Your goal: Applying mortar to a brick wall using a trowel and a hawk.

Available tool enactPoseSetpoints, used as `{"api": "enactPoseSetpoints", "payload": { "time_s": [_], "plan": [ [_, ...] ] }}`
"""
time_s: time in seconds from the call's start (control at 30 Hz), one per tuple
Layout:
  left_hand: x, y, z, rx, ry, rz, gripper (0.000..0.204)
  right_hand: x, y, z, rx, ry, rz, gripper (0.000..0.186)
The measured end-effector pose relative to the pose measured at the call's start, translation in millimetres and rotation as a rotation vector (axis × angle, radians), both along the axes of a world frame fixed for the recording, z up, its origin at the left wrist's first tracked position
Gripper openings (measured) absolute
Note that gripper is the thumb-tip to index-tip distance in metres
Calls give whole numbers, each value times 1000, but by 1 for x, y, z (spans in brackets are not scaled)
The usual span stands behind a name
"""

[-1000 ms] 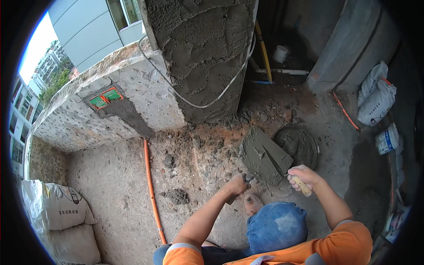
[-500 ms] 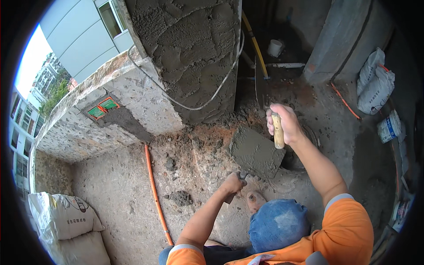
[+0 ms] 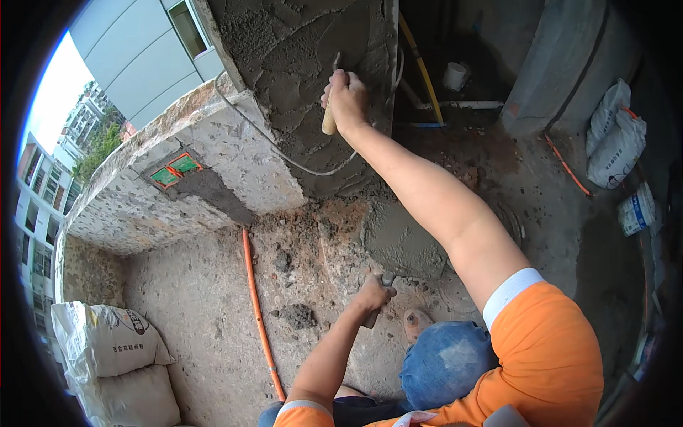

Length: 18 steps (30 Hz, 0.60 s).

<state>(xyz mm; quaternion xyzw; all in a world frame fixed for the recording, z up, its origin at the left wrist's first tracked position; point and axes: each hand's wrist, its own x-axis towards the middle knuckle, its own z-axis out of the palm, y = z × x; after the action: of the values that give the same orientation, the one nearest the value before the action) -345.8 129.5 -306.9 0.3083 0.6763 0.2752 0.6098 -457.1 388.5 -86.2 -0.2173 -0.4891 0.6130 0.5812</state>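
Observation:
My right hand (image 3: 346, 102) grips the wooden handle (image 3: 328, 122) of a trowel. Its blade lies against the wet grey mortar on the upright wall face (image 3: 299, 114) and blends into it, so its outline is hard to make out. Lower down, my left hand (image 3: 375, 294) is closed round the short grey handle of a mortar hawk. Beyond that hand is the hawk's board (image 3: 404, 242), covered with a slab of wet mortar and partly behind my right forearm.
A loose grey cable (image 3: 299, 166) hangs across the wall face. An orange conduit (image 3: 255, 306) runs along the floor from the low wall's green boxes (image 3: 175, 171). White sacks (image 3: 117, 341) sit at left, more sacks (image 3: 617, 139) at right. A yellow-edged bar (image 3: 425, 75) leans behind the wall.
My right hand has swung up and left with the trowel, from beside the hawk to the wall face. My left hand stays nearly still. The whole view has shifted slightly.

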Motion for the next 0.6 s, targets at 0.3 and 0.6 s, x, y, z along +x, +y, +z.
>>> {"api": "enactPoseSetpoints", "payload": {
  "time_s": [0.3, 0.6],
  "plan": [
    [-3, 0, -30, 5, -20, -4, 53, -49, -47, -65, 22, -204, 61, 30],
    [-8, 2, -9, 43, -92, 56, 45, 109, 30, 16, 868, -836, -511, 33]
  ]
}}
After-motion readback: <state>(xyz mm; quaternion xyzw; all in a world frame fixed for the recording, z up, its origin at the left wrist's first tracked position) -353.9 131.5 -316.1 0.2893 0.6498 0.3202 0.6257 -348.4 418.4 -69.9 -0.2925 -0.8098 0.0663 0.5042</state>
